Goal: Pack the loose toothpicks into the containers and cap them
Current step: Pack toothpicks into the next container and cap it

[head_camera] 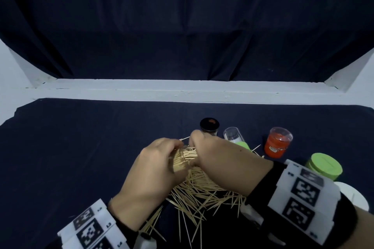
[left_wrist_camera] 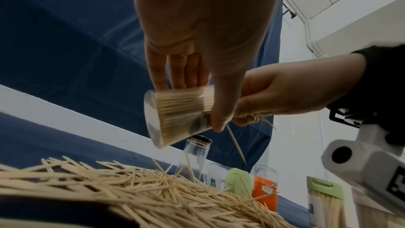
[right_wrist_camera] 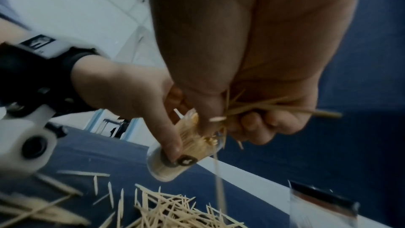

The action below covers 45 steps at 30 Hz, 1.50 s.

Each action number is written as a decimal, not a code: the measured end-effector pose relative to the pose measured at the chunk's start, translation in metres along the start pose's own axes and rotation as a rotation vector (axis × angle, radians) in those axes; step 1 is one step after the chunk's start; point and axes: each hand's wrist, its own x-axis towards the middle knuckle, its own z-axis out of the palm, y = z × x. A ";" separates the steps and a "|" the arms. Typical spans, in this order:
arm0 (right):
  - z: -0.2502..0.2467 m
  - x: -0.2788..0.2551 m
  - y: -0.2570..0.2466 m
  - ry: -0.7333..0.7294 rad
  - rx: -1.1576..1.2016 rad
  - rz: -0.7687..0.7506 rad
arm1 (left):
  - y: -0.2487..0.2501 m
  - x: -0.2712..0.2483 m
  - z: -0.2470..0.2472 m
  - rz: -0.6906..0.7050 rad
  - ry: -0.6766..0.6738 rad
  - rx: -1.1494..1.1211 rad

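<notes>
Hands meet above the pile (head_camera: 200, 192): left hand (head_camera: 155, 170) grips tilted container (left_wrist_camera: 175, 115), right hand (head_camera: 220, 155) pinches toothpicks (right_wrist_camera: 274, 108).

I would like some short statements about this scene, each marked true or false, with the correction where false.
1. The left hand holds a clear container packed with toothpicks. True.
2. The right hand is empty. False: it grips a bunch of toothpicks.
3. No toothpicks are left on the table. False: a loose pile lies on the dark cloth.
4. An orange container stands upright on the table. True.
5. The held container stands upright. False: it is tilted on its side.
</notes>
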 end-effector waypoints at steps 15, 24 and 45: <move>0.004 -0.001 0.016 0.166 0.492 0.025 | 0.005 -0.004 0.004 -0.053 0.087 -0.195; 0.006 0.000 0.016 0.216 0.337 -0.054 | 0.006 -0.004 0.001 -0.043 0.101 -0.191; -0.004 0.003 0.017 0.209 0.457 -0.092 | 0.007 -0.004 0.003 -0.007 0.094 -0.152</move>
